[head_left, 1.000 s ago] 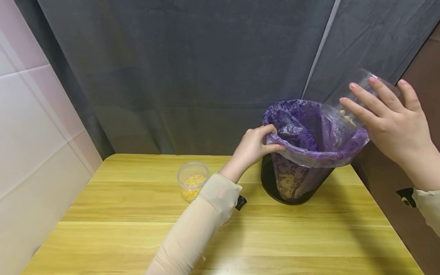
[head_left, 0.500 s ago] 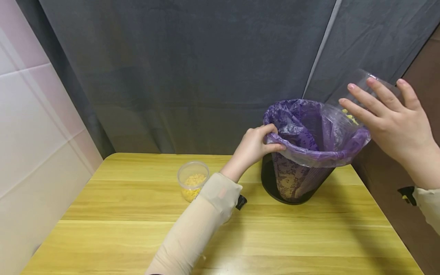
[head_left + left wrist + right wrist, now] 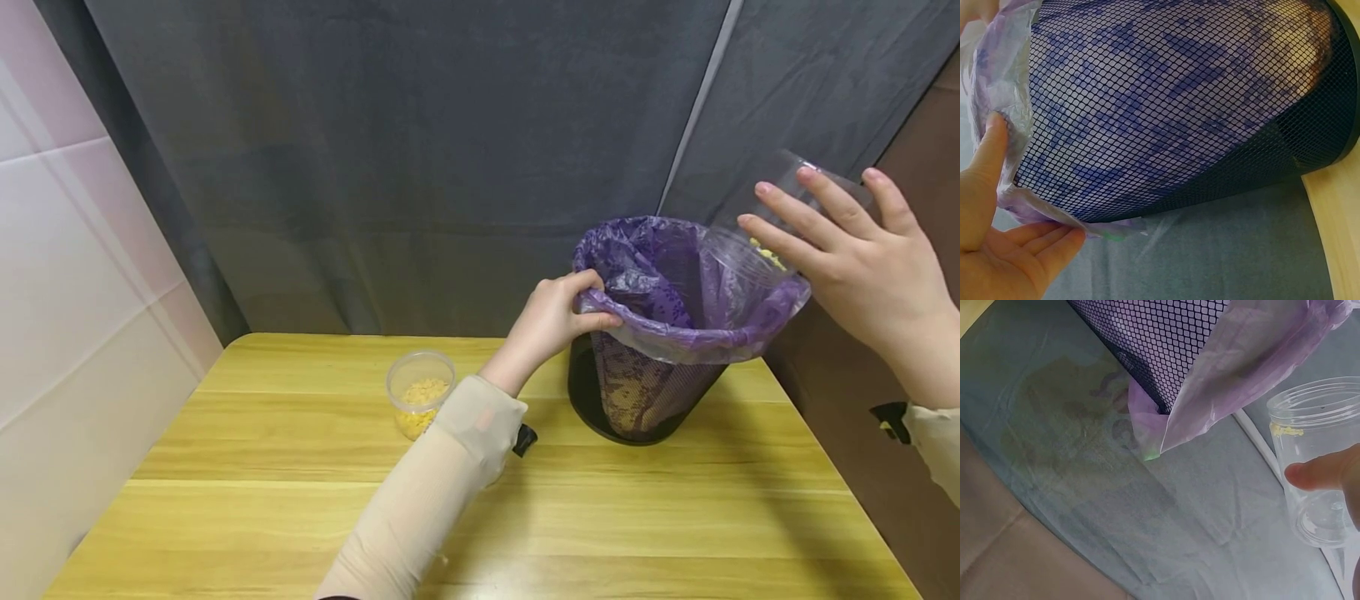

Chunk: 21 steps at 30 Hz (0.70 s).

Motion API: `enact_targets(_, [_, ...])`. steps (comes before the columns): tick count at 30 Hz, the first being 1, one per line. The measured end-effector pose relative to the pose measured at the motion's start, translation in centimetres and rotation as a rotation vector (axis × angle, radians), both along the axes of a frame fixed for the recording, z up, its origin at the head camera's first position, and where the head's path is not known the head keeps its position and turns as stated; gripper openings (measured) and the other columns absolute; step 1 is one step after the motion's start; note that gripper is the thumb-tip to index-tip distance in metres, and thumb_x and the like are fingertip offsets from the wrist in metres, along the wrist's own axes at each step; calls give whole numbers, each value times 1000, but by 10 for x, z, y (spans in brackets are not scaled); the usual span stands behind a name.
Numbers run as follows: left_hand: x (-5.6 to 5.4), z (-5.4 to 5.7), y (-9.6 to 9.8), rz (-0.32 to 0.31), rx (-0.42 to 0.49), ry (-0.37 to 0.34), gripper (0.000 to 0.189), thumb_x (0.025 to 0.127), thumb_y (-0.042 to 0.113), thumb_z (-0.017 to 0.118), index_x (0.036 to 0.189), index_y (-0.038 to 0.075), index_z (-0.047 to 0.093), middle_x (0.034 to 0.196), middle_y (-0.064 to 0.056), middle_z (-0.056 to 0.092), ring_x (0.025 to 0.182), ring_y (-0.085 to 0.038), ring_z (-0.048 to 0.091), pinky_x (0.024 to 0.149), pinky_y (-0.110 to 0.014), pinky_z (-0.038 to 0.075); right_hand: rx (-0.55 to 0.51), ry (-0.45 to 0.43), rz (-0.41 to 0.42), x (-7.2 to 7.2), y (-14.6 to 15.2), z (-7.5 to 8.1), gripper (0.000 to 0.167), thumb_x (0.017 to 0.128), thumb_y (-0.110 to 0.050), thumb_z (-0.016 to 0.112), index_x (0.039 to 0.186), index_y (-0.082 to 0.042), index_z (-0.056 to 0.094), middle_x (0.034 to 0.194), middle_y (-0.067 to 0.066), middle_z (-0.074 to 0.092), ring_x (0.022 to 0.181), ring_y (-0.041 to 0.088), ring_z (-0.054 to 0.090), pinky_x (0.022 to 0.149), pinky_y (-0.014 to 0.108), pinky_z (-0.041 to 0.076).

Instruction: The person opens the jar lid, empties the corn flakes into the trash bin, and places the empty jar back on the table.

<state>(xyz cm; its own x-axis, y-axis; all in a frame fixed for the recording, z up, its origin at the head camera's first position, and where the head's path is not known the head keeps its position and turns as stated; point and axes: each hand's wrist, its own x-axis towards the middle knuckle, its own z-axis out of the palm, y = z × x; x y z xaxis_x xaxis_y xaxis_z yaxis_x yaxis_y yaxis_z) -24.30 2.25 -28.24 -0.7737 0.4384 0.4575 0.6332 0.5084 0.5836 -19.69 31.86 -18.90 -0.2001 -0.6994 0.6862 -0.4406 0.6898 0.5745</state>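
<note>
My left hand (image 3: 551, 321) grips the near-left rim of a black mesh wastebasket (image 3: 1166, 119), thumb outside and fingers over the edge, pinching the purple plastic liner (image 3: 690, 337). On the right, my right hand (image 3: 873, 267) holds a clear plastic jar (image 3: 795, 187) tipped mouth-down over the bin's right side. A few yellow bits (image 3: 768, 254) cling inside the jar near its mouth; the right wrist view has them just under the jar's threaded neck, with my thumb (image 3: 1316, 475) pressed on the jar wall. Through the mesh, a yellowish mass (image 3: 637, 404) is visible low in the bin.
A second clear round tub (image 3: 420, 367), partly filled with yellow bits, stands on the wooden table (image 3: 300, 433) left of the bin, partly behind my left sleeve. A grey curtain (image 3: 420, 167) hangs behind the table; a brown surface (image 3: 832, 425) lies beyond its right edge.
Yellow bits inside the jar have shifted slightly and bunched near its mouth. My right hand has moved barely to the left; my left hand keeps its hold on the rim.
</note>
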Motion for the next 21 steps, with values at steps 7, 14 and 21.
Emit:
enact_targets(7, [-1, 0, -1, -2, 2, -11, 33, 78, 35, 77, 98, 15, 60, 59, 1, 39, 54, -11, 38, 54, -24, 34, 62, -82, -3, 5, 2, 3, 93, 64, 15, 60, 144, -29, 40, 150, -4, 38, 140, 19, 27, 112, 48, 16])
enact_targets(14, [0, 0, -1, 2, -1, -13, 33, 78, 36, 77, 98, 15, 60, 59, 2, 38, 55, -12, 37, 54, -24, 33, 127, -213, -8, 10, 2, 5, 99, 64, 18, 59, 149, -25, 33, 151, 5, 34, 139, 30, 27, 112, 54, 10])
enact_targets(21, [0, -1, 0, 6, 3, -2, 33, 78, 36, 78, 96, 16, 60, 58, 3, 37, 54, -11, 36, 54, -24, 33, 146, -224, 2, 9, 2, 2, 98, 62, 17, 61, 148, -23, 34, 150, 7, 36, 138, 32, 29, 111, 55, 11])
